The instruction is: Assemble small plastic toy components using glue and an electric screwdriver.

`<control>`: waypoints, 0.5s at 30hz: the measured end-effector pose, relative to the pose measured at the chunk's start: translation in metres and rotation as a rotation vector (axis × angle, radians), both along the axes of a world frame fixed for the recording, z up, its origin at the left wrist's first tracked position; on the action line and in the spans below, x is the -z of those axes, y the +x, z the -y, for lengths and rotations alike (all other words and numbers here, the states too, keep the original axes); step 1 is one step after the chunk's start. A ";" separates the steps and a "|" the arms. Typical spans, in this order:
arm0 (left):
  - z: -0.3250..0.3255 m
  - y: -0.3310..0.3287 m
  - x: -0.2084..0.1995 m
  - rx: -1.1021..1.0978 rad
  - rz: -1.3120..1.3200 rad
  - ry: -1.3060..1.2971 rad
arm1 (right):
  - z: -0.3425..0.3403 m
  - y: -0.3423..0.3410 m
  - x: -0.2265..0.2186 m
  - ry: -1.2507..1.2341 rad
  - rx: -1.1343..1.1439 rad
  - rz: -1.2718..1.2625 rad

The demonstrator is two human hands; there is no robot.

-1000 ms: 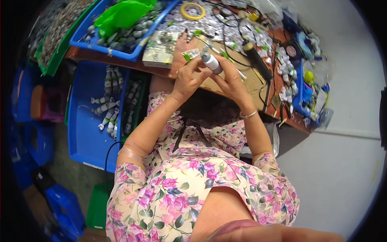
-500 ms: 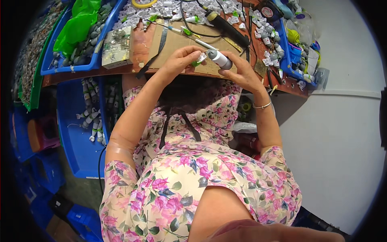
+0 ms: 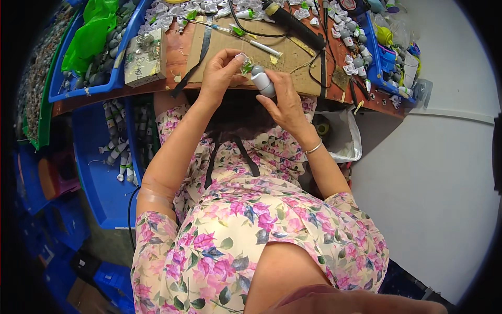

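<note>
My left hand (image 3: 217, 76) is closed in a pinch around a small white-and-green plastic part (image 3: 245, 64) above the near edge of the cardboard. Just right of it, my right hand (image 3: 288, 103) grips a rounded grey-and-white plastic piece (image 3: 262, 82), with its grey domed end tilted up toward the left hand's part. The two pieces are close together; whether they touch I cannot tell. A thin white-tipped soldering-iron-like tool (image 3: 256, 44) lies on the cardboard mat (image 3: 293, 67) beyond the hands.
Many small white parts (image 3: 209, 7) cover the far table. A black cylindrical handle (image 3: 294, 25) with cables lies behind the mat. Blue bins stand left (image 3: 89, 93) and right (image 3: 374, 63); a wired box (image 3: 144, 64) sits at left. A white bag (image 3: 349, 137) hangs below the table edge.
Both hands have shifted left with their parts, the right hand also lower. The grey-and-white piece has turned more upright. More of the white bag under the table shows now.
</note>
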State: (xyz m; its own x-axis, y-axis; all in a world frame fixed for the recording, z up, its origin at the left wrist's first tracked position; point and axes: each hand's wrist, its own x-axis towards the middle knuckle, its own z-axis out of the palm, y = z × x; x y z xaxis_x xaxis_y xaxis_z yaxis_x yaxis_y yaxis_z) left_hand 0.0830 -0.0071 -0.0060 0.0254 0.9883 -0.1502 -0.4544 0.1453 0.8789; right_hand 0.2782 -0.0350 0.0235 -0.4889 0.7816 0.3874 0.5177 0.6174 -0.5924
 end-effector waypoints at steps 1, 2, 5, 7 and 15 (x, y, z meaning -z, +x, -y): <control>0.000 0.001 0.002 -0.008 -0.005 0.018 | -0.001 -0.001 0.002 -0.002 0.001 0.002; 0.000 0.001 0.004 -0.018 -0.010 0.037 | -0.001 -0.002 0.004 0.033 0.013 0.029; 0.001 0.002 0.005 -0.025 -0.045 0.051 | -0.002 -0.005 0.005 0.096 0.043 0.095; 0.002 0.001 0.005 -0.012 -0.061 0.055 | -0.001 -0.007 0.006 0.127 0.060 0.134; 0.004 0.001 0.008 0.004 -0.036 0.053 | 0.002 -0.011 0.011 0.162 0.131 0.209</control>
